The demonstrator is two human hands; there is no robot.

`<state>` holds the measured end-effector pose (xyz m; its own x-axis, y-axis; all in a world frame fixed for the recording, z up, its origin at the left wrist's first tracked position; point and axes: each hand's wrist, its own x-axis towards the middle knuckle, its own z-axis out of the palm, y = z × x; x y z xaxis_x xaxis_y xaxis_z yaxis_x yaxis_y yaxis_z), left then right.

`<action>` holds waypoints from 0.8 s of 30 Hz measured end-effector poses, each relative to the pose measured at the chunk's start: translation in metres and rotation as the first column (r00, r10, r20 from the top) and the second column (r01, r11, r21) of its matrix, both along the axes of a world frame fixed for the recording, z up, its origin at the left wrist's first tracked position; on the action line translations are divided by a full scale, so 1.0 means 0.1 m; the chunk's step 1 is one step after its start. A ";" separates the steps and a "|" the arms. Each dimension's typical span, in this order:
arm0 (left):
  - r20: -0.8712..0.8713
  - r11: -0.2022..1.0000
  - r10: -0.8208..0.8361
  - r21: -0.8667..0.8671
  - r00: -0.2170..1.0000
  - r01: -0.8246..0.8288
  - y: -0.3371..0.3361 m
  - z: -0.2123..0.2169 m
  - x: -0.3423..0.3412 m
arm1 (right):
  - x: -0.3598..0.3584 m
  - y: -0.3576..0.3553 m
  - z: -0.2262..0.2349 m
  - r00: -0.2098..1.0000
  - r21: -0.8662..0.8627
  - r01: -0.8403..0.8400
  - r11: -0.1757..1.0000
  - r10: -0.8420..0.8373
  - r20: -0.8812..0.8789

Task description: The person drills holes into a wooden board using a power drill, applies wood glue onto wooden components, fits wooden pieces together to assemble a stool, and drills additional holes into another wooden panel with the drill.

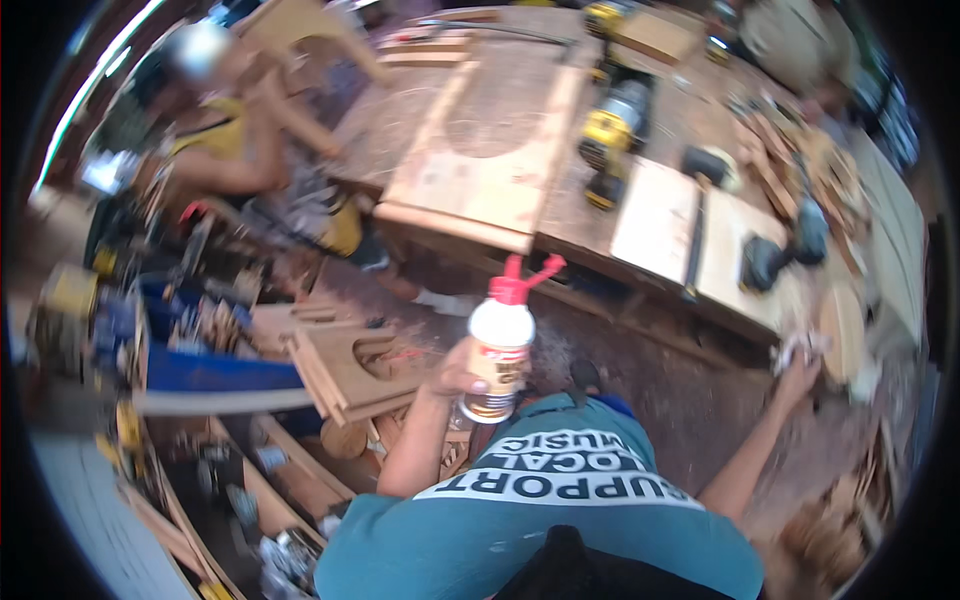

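Your left hand (455, 378) wrapped around a white glue bottle (497, 350) with red cap and tan label, held upright before your chest, your right hand (800, 368) clutching a crumpled white rag (797, 346) near the table (690, 110) edge, yellow drill (612, 135) on top.

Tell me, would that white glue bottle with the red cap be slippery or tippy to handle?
The glue bottle looks like smooth plastic, so possibly slick, though the left hand wraps it easily. Tall and narrow with a red nozzle cap, it would probably tip if nudged. Likely squeezable rather than fragile.
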<state>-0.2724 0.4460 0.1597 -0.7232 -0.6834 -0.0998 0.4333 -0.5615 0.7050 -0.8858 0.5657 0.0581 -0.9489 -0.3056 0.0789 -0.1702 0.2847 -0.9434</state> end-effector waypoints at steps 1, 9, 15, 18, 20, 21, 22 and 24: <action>0.001 0.999 -0.027 -0.024 1.000 0.027 -0.07 -0.08 0.00 | -0.25 0.06 -0.18 0.976 0.022 -0.064 0.998 0.068 -0.205; 0.020 0.990 0.136 -0.035 0.991 -0.135 -0.12 -0.18 -0.17 | -0.13 -0.69 0.84 0.858 -0.105 0.259 0.960 -0.278 -0.432; 0.053 0.972 0.235 -0.025 0.971 -0.233 0.09 -0.01 -0.39 | -0.68 -0.97 0.51 0.658 0.131 0.118 0.984 0.021 -0.753; 0.032 0.964 0.264 0.024 0.964 -0.265 0.14 0.00 -0.37 | -0.76 -1.07 0.02 0.788 0.582 -0.068 0.811 0.401 -0.467; -0.045 0.947 0.321 0.004 0.946 -0.321 0.08 0.10 -0.52 | -0.49 -0.87 -0.07 0.848 0.359 -0.164 0.919 0.317 -0.424; -0.037 0.925 0.378 -0.018 0.925 -0.379 0.07 0.07 -0.50 | -0.20 -0.75 -0.02 0.826 0.245 -0.120 0.962 0.234 -0.514; -0.033 0.913 0.406 -0.034 0.913 -0.407 0.06 0.05 -0.46 | -0.18 -0.55 -0.32 0.653 0.211 0.067 0.975 0.117 -0.748; 0.031 0.862 0.505 -0.069 0.862 -0.503 0.10 0.01 -0.36 | 0.43 -0.38 -0.44 0.677 0.380 0.184 0.906 0.164 -0.717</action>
